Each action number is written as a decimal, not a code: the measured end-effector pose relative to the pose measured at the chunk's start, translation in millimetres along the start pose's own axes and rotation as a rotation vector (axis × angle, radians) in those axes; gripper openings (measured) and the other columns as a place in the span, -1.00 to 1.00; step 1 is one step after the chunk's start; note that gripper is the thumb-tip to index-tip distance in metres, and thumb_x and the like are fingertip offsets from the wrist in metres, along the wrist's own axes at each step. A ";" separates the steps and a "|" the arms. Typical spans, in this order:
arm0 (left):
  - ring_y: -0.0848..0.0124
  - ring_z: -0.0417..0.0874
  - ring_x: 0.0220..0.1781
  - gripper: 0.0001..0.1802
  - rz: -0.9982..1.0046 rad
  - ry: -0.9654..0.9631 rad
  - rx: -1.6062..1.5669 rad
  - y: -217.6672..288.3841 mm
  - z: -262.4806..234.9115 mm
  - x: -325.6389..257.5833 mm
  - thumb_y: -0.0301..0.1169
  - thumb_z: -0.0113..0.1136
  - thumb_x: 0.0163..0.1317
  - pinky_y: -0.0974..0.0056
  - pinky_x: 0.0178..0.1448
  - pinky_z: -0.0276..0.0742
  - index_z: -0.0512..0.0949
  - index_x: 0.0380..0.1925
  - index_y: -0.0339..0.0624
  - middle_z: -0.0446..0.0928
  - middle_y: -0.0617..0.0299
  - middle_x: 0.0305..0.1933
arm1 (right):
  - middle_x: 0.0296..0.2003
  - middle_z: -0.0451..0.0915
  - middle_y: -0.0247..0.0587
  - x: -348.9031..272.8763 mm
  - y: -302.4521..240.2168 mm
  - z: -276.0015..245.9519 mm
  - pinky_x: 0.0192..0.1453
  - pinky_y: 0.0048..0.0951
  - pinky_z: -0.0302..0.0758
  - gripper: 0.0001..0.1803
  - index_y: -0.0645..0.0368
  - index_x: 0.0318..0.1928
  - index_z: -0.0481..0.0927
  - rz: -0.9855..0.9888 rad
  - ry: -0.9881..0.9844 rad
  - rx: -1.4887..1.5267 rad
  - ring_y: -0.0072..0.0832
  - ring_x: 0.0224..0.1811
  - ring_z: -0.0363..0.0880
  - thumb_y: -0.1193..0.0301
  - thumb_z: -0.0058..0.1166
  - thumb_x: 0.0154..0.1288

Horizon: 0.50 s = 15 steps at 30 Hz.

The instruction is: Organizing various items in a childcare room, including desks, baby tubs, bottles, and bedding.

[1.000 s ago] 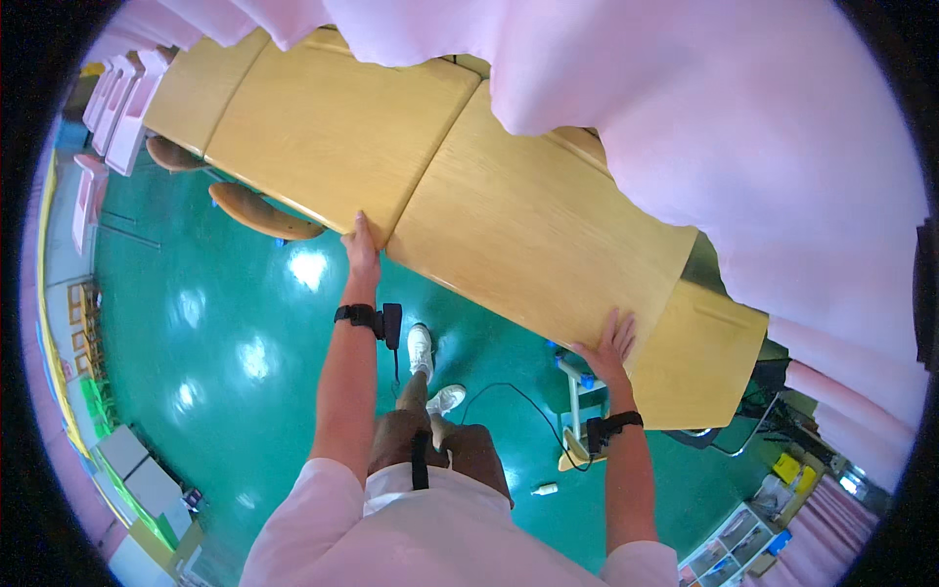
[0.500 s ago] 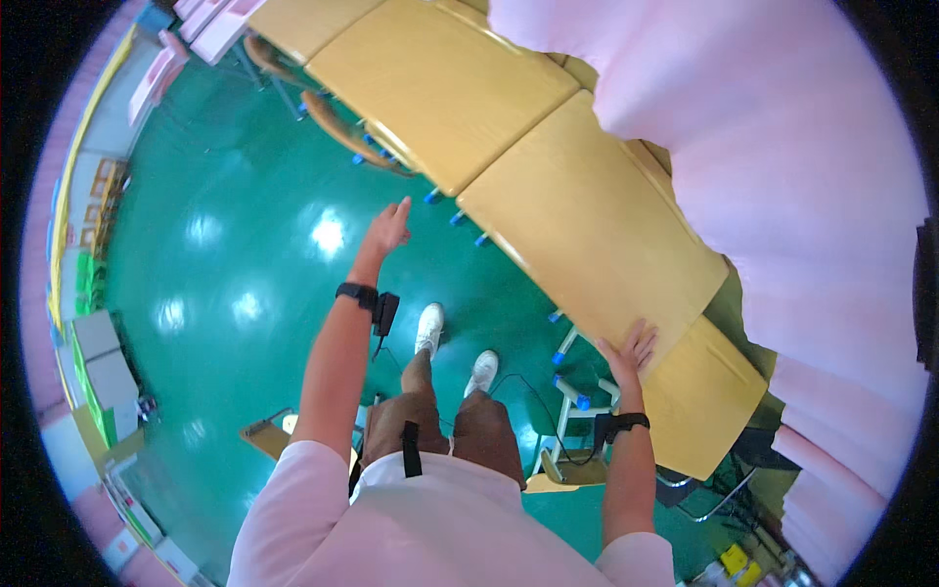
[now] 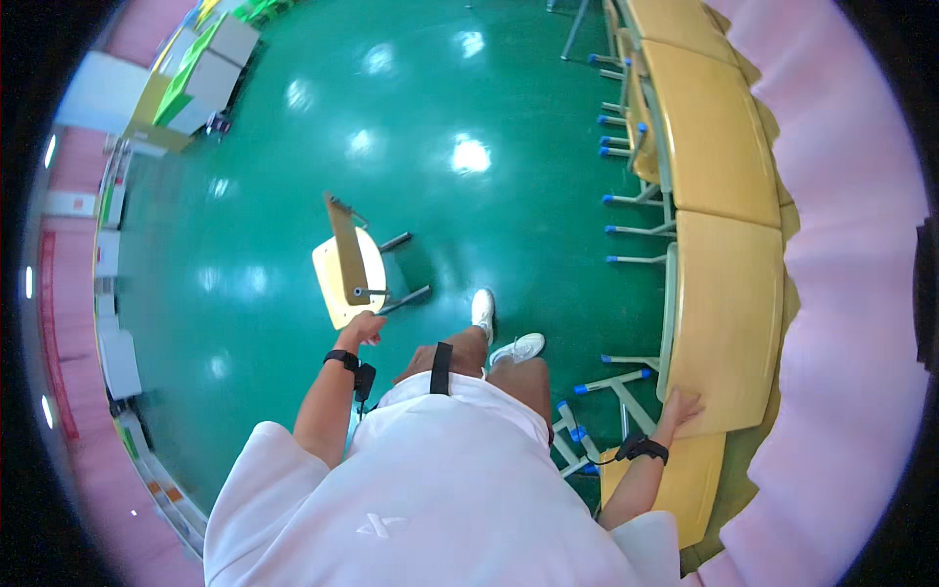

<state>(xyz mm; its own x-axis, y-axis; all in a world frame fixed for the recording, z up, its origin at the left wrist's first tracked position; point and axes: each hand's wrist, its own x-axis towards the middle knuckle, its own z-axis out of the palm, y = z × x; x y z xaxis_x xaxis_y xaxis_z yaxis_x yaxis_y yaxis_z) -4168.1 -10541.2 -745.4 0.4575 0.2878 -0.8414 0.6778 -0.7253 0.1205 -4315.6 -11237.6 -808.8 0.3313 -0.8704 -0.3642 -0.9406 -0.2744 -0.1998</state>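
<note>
My right hand (image 3: pixel 682 409) lies on the near edge of a yellow desk top (image 3: pixel 729 313), its fingers spread out flat and holding nothing. Below and left of it, the thumb side is by the desk's edge. My left hand (image 3: pixel 364 329) hangs out to the left with loosely bent fingers and nothing visible in it. Just beyond that hand stands a wooden chair (image 3: pixel 333 269) with a pale seat, a brown backrest and grey legs. The hand overlaps the seat's near edge in the picture; I cannot tell whether it touches.
Yellow desks (image 3: pixel 709 117) run in a row along the right, beside a pink curtain (image 3: pixel 831 147). Grey legs with blue caps (image 3: pixel 611 199) stick out over the green floor (image 3: pixel 509 166). Another yellow top (image 3: pixel 675 489) adjoins at the lower right. White cabinets (image 3: pixel 210 83) line the left.
The view has turned left, so the desk row now runs along the right and the chair has come into sight. My left hand is lower and nearer the chair; my right hand stays on the desk.
</note>
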 end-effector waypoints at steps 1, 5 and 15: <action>0.30 0.61 -0.55 -0.54 -0.060 0.002 -0.087 -54.6 -2.6 15.5 -0.10 -0.03 0.10 0.23 -0.47 0.50 0.56 -0.60 -0.33 0.59 0.05 -0.55 | 0.35 -0.17 0.15 -10.0 -14.5 11.2 0.41 -0.07 -0.18 -0.06 0.16 0.32 0.02 -0.111 0.082 -0.028 -0.02 0.41 -0.28 -0.03 0.09 0.02; 0.29 0.61 -0.54 -0.55 -0.122 0.047 -0.222 -107.0 -2.2 -2.8 -0.12 0.00 0.09 0.25 -0.42 0.52 0.56 -0.57 -0.37 0.59 0.05 -0.56 | -0.11 0.47 0.16 -74.1 -71.5 51.7 0.17 -0.10 0.23 -0.64 0.37 -0.12 0.50 -0.562 0.090 0.255 0.01 0.02 0.36 0.40 0.03 0.07; 0.01 0.59 -0.19 -0.26 0.294 0.492 -0.341 -64.6 -75.2 44.8 -0.14 0.30 -0.06 0.14 -0.07 0.50 0.29 0.00 -0.48 0.51 -0.24 -0.17 | -0.01 0.47 0.01 -195.4 -111.7 135.2 0.17 -0.23 0.25 -0.51 0.25 0.01 0.47 -0.429 -0.475 0.276 -0.14 0.09 0.38 0.12 -0.33 0.38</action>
<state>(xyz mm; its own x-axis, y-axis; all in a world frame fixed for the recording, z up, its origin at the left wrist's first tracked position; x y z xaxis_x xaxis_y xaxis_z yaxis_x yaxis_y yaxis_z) -4148.1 -10434.5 -751.3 0.8055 0.4192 -0.4190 0.5920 -0.6021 0.5358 -4265.3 -10981.6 -838.3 0.7250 -0.4183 -0.5472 -0.6872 -0.3857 -0.6156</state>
